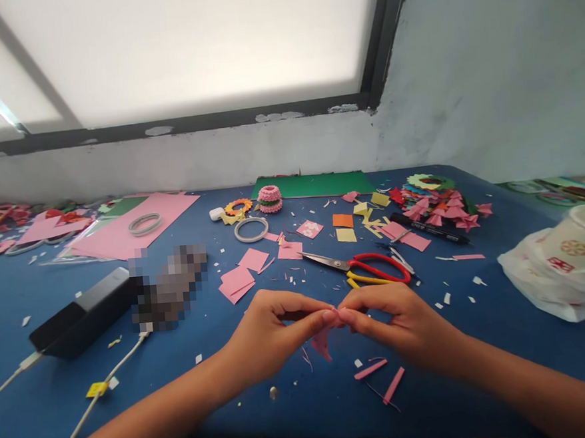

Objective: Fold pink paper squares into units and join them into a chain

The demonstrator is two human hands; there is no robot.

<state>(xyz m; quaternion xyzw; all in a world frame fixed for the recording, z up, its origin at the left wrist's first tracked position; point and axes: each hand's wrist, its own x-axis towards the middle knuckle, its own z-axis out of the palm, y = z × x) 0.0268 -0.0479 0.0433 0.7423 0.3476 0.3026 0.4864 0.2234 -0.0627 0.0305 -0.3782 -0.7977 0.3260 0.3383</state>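
My left hand point(280, 326) and my right hand point(394, 315) meet in front of me, each pinching a small folded piece of pink paper point(322, 345) between thumb and fingertips. The paper's lower part hangs beneath my left fingertips; its upper part is hidden by them. Just beyond my hands lie scissors point(370, 265) with red and yellow handles, blades pointing left. Pink paper squares point(237, 281) lie beyond my left hand, and narrow pink strips point(394, 385) lie below my right hand.
Tape rolls point(251, 229), a black marker point(436, 230), folded paper pieces point(452, 208) and a green sheet point(315, 185) lie farther back. On the left are a black device point(83, 313) and white cables point(125, 361); a bagged cup point(570, 253) stands right. Scraps dot the blue table point(159, 388).
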